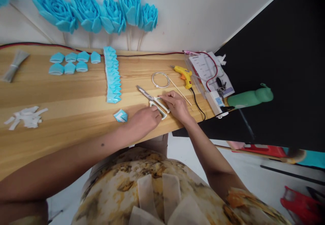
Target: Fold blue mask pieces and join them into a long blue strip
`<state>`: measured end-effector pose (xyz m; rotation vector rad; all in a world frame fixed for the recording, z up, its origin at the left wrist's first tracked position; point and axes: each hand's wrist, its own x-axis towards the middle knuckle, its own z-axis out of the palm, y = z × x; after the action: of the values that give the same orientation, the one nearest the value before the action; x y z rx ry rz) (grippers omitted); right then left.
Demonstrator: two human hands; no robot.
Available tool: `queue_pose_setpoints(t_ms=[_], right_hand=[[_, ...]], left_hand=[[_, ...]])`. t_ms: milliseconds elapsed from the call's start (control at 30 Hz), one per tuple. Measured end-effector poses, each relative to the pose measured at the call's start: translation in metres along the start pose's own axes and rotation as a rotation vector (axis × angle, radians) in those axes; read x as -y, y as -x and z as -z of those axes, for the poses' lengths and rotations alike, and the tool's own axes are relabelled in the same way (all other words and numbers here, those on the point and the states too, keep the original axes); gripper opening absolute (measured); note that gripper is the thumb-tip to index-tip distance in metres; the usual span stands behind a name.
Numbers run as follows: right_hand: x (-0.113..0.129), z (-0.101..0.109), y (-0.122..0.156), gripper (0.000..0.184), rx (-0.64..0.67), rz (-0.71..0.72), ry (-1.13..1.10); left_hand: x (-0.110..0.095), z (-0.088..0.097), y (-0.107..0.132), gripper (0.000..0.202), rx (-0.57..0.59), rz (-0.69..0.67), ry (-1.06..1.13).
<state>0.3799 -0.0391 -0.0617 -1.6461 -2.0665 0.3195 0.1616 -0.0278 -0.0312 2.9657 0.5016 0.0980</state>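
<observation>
A: Quick, what have you got?
B: I see scissors (153, 100) lying flat on the wooden table (76, 93). Left hand (144, 119) is curled onto their near handle loop. Right hand (176, 105) has fingertips on the far handle, grip unclear.
A: Around the scissors?
B: Folded blue piece (121, 116) just left of them, row of blue petals (113, 76) beyond that. Wire coil (160, 80) right behind the scissors, yellow glue gun (185, 74) behind and to the right.
</observation>
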Motion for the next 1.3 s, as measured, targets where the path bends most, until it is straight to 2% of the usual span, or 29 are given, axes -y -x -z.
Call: queue_pose_setpoints(t_ms=[233, 367, 567, 700, 800, 900, 1067, 1300], right_hand=[[-0.006, 0.001, -0.003, 0.027, -0.004, 0.002, -0.072], [-0.003, 0.007, -0.006, 0.027, 0.024, -0.012, -0.120], [0.035, 0.005, -0.019, 0.020, -0.063, 0.022, 0.071], [0.059, -0.011, -0.034, 0.020, -0.020, 0.024, 0.188], [0.069, -0.021, -0.042, 0.023, -0.009, 0.017, 0.242], [0.075, -0.025, -0.047, 0.016, 0.014, -0.014, 0.271], [0.074, -0.024, -0.048, 0.014, 0.003, -0.046, 0.240], [0.060, -0.030, -0.041, 0.015, -0.027, -0.079, 0.017]], left_hand=[[-0.002, -0.003, 0.018, 0.028, -0.015, -0.024, 0.077], [-0.001, -0.005, 0.022, 0.024, -0.065, -0.023, 0.104], [0.000, -0.008, 0.022, 0.017, -0.091, -0.030, 0.097], [0.000, -0.009, 0.023, 0.018, -0.111, -0.033, 0.089], [0.000, -0.013, 0.023, 0.015, -0.122, -0.020, 0.138], [0.000, -0.015, 0.023, 0.013, -0.118, -0.003, 0.154], [0.000, -0.010, 0.022, 0.014, -0.086, -0.012, 0.107], [0.002, -0.011, 0.024, 0.015, -0.147, 0.033, 0.146]])
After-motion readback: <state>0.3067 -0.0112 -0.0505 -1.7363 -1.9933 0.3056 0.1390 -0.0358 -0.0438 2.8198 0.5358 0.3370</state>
